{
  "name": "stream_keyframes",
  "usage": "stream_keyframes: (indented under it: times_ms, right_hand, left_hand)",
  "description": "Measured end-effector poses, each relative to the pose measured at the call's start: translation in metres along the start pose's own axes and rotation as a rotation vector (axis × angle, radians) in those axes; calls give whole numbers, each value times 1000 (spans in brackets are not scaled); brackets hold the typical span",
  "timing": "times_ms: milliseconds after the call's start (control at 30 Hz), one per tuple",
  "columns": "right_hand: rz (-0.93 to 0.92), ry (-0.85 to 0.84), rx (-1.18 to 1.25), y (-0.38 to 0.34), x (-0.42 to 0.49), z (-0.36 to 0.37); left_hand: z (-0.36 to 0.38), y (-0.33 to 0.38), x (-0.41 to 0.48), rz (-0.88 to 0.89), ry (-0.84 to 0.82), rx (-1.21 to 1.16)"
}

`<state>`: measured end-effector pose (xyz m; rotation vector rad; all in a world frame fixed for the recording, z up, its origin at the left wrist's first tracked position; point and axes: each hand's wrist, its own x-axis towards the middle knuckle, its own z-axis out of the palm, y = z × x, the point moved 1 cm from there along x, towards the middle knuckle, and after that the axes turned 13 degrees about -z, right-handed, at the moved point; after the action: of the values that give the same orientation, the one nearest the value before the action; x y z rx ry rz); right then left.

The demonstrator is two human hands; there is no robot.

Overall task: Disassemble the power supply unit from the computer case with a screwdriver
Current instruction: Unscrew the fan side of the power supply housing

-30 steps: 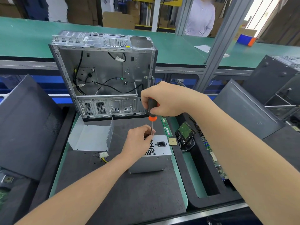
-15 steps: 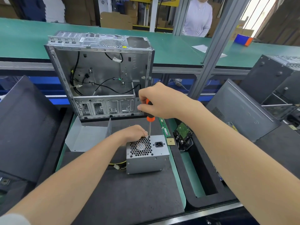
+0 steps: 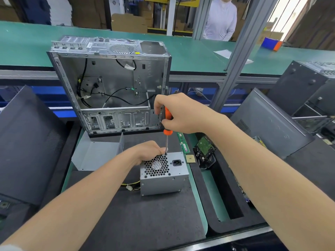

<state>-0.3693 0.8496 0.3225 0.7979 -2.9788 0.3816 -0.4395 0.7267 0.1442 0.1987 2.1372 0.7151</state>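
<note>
A grey power supply unit [image 3: 163, 180] stands on the dark mat, fan grille up, with yellow and black cables trailing from its left side. My left hand [image 3: 148, 149] grips its far top edge, fingers curled beside the screwdriver tip. My right hand [image 3: 178, 113] grips the orange and black handle of a screwdriver [image 3: 166, 131], held upright with its tip on the far corner of the grille. Behind stands the open, gutted computer case [image 3: 112, 84] with loose black cables inside.
A bent grey metal cover [image 3: 96, 153] lies left of the unit. RAM sticks [image 3: 183, 142], a CPU chip [image 3: 190, 158] and a hard drive [image 3: 204, 149] lie to the right. Dark case panels lean on both sides. A person stands beyond the green bench.
My left hand slid from over the grille to the unit's far edge, uncovering the fan. The unit was pulled a little nearer. The screwdriver stays upright on the far corner.
</note>
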Motion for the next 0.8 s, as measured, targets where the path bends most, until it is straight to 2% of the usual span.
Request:
stream_keyframes:
  times_ms: [100, 267, 433, 600, 800]
  right_hand:
    - [10, -42, 30, 4, -2, -2]
    - [119, -8, -228, 9, 3, 1]
    - [15, 1, -60, 7, 3, -2]
    - [39, -69, 27, 9, -2, -11]
    - [171, -10, -285, 2, 3, -1]
  left_hand:
    - [1, -2, 2, 12, 10, -27]
    - [2, -5, 6, 31, 29, -53]
    - [2, -6, 8, 49, 31, -70]
    - [2, -7, 8, 51, 29, -74]
    - [2, -6, 8, 50, 14, -70]
